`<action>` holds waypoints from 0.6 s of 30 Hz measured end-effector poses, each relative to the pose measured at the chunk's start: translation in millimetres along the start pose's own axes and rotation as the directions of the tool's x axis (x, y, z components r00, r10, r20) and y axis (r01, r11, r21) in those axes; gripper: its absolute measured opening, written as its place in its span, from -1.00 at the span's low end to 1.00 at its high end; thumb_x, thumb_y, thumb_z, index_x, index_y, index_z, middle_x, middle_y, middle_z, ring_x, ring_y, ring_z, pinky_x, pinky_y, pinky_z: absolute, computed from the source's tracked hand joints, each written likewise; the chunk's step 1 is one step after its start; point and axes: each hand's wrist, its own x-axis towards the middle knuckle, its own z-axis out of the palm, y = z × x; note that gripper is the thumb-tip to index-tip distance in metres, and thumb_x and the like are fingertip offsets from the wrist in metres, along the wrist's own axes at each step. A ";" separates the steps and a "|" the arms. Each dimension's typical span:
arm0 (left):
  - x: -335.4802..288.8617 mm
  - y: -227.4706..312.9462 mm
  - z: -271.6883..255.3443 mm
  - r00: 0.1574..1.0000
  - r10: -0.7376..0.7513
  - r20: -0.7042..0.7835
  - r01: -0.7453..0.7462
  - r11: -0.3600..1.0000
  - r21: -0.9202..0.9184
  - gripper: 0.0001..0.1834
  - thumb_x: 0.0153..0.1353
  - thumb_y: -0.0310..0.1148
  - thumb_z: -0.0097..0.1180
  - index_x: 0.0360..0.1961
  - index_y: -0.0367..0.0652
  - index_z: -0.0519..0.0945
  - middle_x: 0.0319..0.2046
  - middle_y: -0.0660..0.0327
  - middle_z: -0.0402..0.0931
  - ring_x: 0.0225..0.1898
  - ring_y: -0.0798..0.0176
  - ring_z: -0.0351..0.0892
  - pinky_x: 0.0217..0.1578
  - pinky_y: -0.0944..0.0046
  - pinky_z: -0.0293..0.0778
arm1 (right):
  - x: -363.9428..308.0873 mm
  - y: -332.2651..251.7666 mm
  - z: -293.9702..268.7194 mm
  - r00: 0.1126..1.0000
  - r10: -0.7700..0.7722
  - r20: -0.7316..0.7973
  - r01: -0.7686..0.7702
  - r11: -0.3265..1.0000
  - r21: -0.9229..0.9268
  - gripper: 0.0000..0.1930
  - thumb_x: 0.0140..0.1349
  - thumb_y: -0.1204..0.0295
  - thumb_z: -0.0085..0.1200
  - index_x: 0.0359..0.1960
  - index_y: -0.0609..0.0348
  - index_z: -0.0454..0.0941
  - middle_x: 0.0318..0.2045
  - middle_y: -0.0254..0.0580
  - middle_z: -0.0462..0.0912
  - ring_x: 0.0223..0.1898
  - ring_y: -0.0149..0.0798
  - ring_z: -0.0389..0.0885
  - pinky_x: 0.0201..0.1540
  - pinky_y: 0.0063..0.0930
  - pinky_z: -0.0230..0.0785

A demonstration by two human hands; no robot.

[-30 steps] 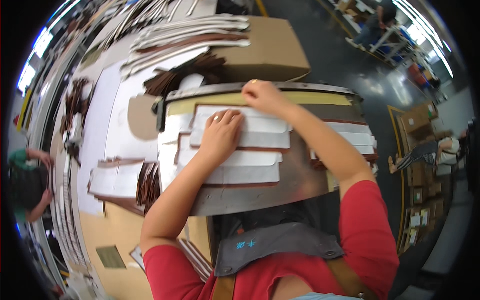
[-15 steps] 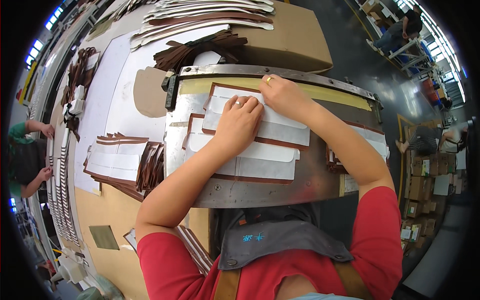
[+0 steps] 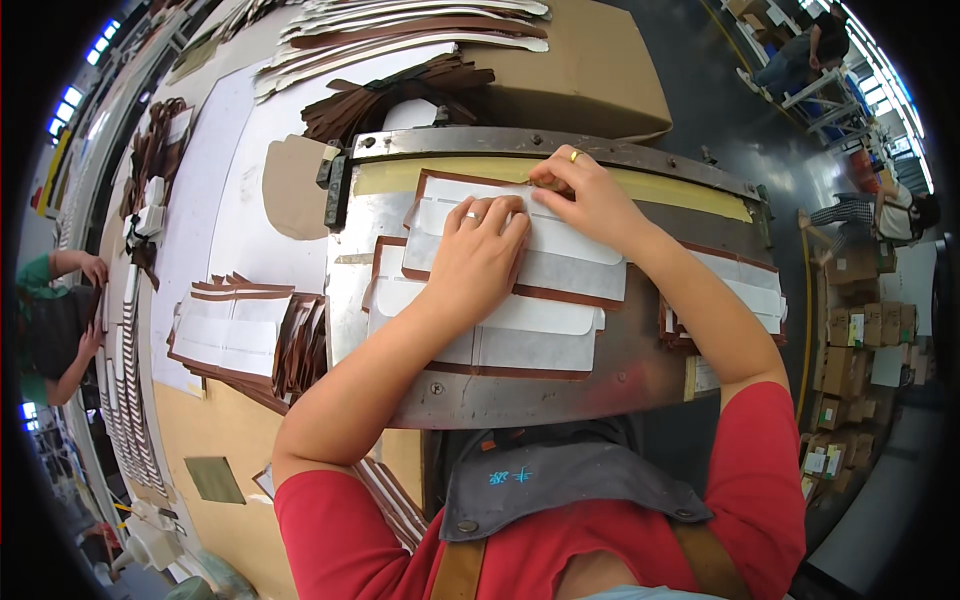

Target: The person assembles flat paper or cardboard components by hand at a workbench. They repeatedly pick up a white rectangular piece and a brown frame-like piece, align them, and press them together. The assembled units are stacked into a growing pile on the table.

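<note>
A brown leather panel with a white backing (image 3: 575, 268) lies tilted on the metal plate (image 3: 640, 375), its far edge near a yellow strip. My left hand (image 3: 478, 245) rests on its left part, fingers bent and lying on the white face. At the far edge, the thumb and fingers of my right hand (image 3: 585, 195) pinch the panel's brown border; the exact fingertip contact is small and partly hidden. A second similar panel (image 3: 535, 345) lies nearer me, partly under the first and partly behind my left forearm.
Stacks of similar panels sit left (image 3: 235, 325) and right (image 3: 735, 285) of my arms. Beyond the plate's raised metal bar (image 3: 480, 140) are brown strips (image 3: 390, 95) and a cardboard box (image 3: 580, 70). A co-worker's hands (image 3: 92, 270) are at the far left.
My right hand has shifted slightly right along the far edge, and its thumb now shows in a pinch. My left hand stays on the panel. The co-worker's hands have moved.
</note>
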 end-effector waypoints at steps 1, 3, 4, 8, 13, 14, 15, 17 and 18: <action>-0.1 0.0 -0.7 1.000 0.000 0.003 0.000 1.000 -0.001 -0.81 0.15 -0.46 0.03 -0.18 -0.18 0.45 -0.06 0.16 0.40 -0.05 0.06 0.38 0.02 0.07 0.24 | 0.5 2.1 2.0 0.999 -0.033 -0.017 0.033 0.999 -0.029 -0.89 0.16 0.51 0.11 -0.29 0.24 0.53 -0.35 -0.22 0.49 -0.36 -0.32 0.52 -0.29 -0.48 0.40; 0.7 -0.6 0.7 1.000 0.001 0.010 0.000 1.000 -0.007 -0.80 0.15 -0.46 0.03 -0.17 -0.18 0.44 0.01 0.16 0.39 -0.03 0.05 0.38 0.03 0.05 0.24 | -0.3 4.1 3.3 0.996 -0.074 -0.056 0.068 0.992 -0.104 -0.91 0.14 0.53 0.10 -0.32 0.24 0.52 -0.38 -0.21 0.49 -0.36 -0.27 0.52 -0.31 -0.45 0.40; 1.0 -0.6 0.9 1.000 0.001 0.016 -0.001 1.000 -0.010 -0.80 0.15 -0.47 0.03 -0.17 -0.18 0.44 0.03 0.16 0.38 -0.02 0.05 0.38 0.02 0.05 0.23 | -0.8 4.2 3.3 0.993 -0.095 -0.074 0.084 0.986 -0.142 -0.92 0.14 0.54 0.09 -0.33 0.24 0.52 -0.39 -0.20 0.49 -0.37 -0.24 0.52 -0.32 -0.43 0.40; 2.0 -2.4 -1.5 0.999 -0.006 0.053 0.006 1.000 -0.004 -0.75 0.09 -0.46 0.05 -0.16 -0.19 0.44 0.11 0.15 0.34 0.01 0.04 0.37 -0.02 0.04 0.23 | 0.4 2.4 3.4 0.987 -0.132 -0.090 0.124 0.988 -0.094 -0.93 0.11 0.55 0.10 -0.36 0.22 0.53 -0.42 -0.21 0.50 -0.37 -0.18 0.51 -0.33 -0.37 0.39; 11.0 -1.7 -8.2 0.985 -0.050 0.167 0.041 0.998 0.056 -0.62 -0.07 -0.40 0.06 -0.15 -0.20 0.41 0.14 0.15 0.34 0.01 0.01 0.37 -0.09 0.08 0.23 | -1.0 7.6 4.9 0.980 -0.172 -0.100 0.158 0.978 -0.135 -0.93 0.09 0.52 0.10 -0.37 0.15 0.55 -0.40 -0.25 0.51 -0.32 -0.15 0.51 -0.29 -0.31 0.40; 11.4 -2.1 -7.1 0.988 -0.051 0.148 0.043 0.997 0.061 -0.61 -0.09 -0.39 0.06 -0.15 -0.20 0.41 0.13 0.16 0.34 0.00 0.01 0.36 -0.10 0.08 0.23 | -0.9 6.7 4.6 0.983 -0.156 -0.096 0.143 0.981 -0.130 -0.93 0.09 0.52 0.10 -0.36 0.15 0.55 -0.40 -0.25 0.51 -0.32 -0.15 0.51 -0.28 -0.31 0.40; 11.3 -2.2 -6.2 0.990 -0.053 0.129 0.044 0.997 0.065 -0.59 -0.12 -0.38 0.06 -0.15 -0.20 0.40 0.13 0.16 0.34 0.00 0.01 0.36 -0.11 0.08 0.23 | -1.1 6.0 4.3 0.986 -0.140 -0.093 0.128 0.984 -0.124 -0.92 0.09 0.52 0.11 -0.36 0.15 0.55 -0.40 -0.25 0.51 -0.31 -0.15 0.51 -0.28 -0.31 0.40; 10.1 -3.2 -5.4 0.990 -0.045 0.131 0.040 0.999 0.037 -0.60 -0.11 -0.39 0.06 -0.16 -0.20 0.40 0.10 0.15 0.36 0.00 0.01 0.36 -0.10 0.06 0.23 | -1.6 4.4 2.9 0.990 -0.117 -0.080 0.109 0.989 -0.100 -0.91 0.09 0.52 0.11 -0.35 0.15 0.56 -0.39 -0.25 0.51 -0.31 -0.15 0.51 -0.27 -0.32 0.41; 9.8 -3.9 -5.6 0.991 -0.039 0.131 0.036 0.999 0.024 -0.60 -0.11 -0.40 0.07 -0.16 -0.20 0.40 0.09 0.15 0.36 0.00 0.01 0.36 -0.10 0.05 0.24 | -1.9 3.6 1.8 0.991 -0.110 -0.071 0.104 0.991 -0.082 -0.91 0.09 0.53 0.10 -0.34 0.15 0.56 -0.39 -0.25 0.51 -0.30 -0.15 0.51 -0.27 -0.32 0.41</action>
